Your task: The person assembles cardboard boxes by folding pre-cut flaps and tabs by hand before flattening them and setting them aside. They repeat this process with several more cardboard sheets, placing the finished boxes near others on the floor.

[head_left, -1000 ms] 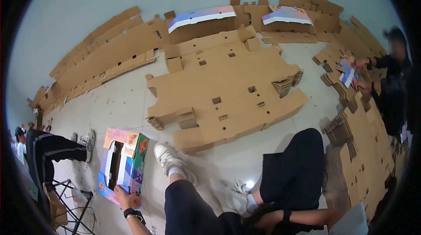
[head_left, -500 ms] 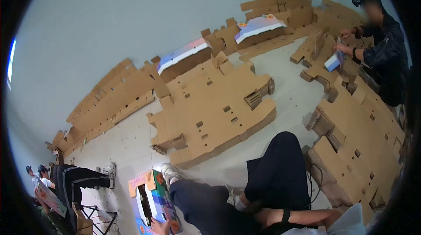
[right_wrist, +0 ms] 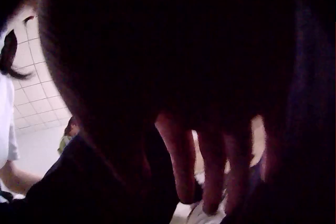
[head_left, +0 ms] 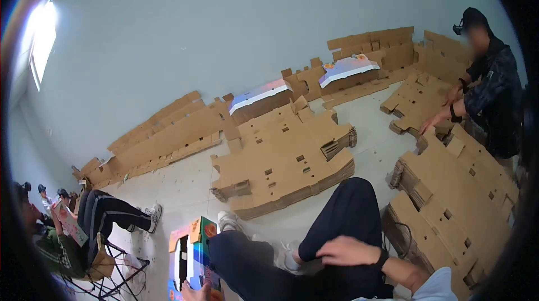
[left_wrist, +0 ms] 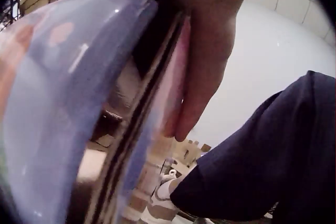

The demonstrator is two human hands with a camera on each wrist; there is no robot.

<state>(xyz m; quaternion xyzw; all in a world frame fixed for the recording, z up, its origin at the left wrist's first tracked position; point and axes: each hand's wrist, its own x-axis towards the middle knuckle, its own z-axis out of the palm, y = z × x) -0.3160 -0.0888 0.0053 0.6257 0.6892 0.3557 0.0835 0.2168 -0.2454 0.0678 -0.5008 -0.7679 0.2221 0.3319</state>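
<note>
A brightly printed cardboard box with a long opening in its top stands on the floor by my left leg. My left hand grips the box's edge beside that opening. In the left wrist view, a finger of the left hand lies down one side of the cardboard panel, and the glossy purple printed face is on the other side. My right hand holds nothing and hovers over my lap near the raised right knee, its fingers extended. The right wrist view is dark, with separated fingers hanging down.
Stacks of flat brown cardboard lie ahead, with more stacks close on my right. Printed cardboard pieces lean by the wall. A person bends over the far right stack; another sits at left by a folding stool.
My right hand has risen from low in my lap toward the knee. The view has swung up and left. The person at right no longer holds up the printed piece. My left hand stays on the box.
</note>
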